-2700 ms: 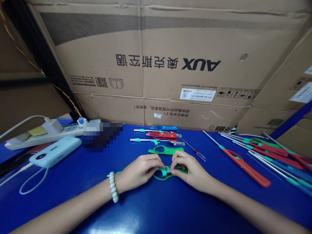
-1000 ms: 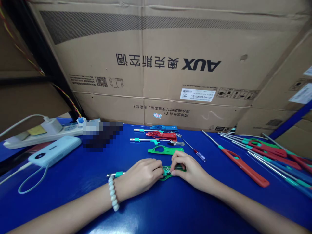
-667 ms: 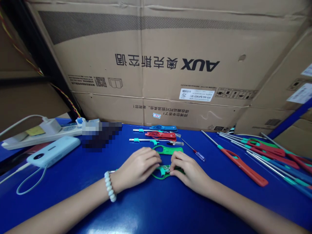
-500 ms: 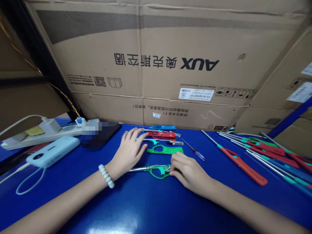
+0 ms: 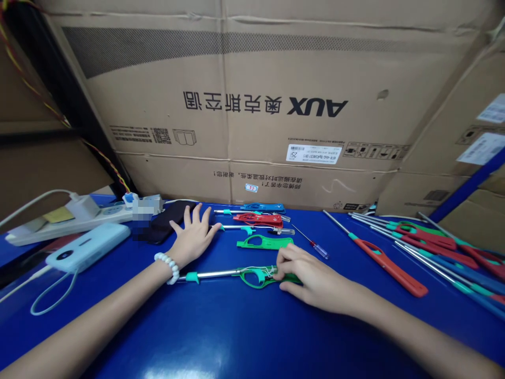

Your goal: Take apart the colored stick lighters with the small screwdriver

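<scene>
From the head camera, the left hand has left the green lighter, where a moment ago it was pressed together with the other hand, and has gone to the far left. It now lies with the fingers spread and apart, holding nothing, on the blue surface, just beside a dark cloth and near the metal tube of another unfinished lighter. The right hand stays on the green lighter, its fingers closed on the handle end where thin wires show. The lighter lies flat on the surface in the near middle, its long metal tube pointing left, and this tube is now uncovered, with a teal ring at the end. So, in my judgement, the two-handed fitting work is paused and the left hand seems to go for another part.

A loose green handle shell lies just beyond. A small screwdriver is to the right of it. Many long lighters are at the far right.

The big cardboard box behind stands upside down. It shows "AUX" with Chinese characters beside it. A white label carries a barcode and "25"; the smaller print is too small to read.
</scene>
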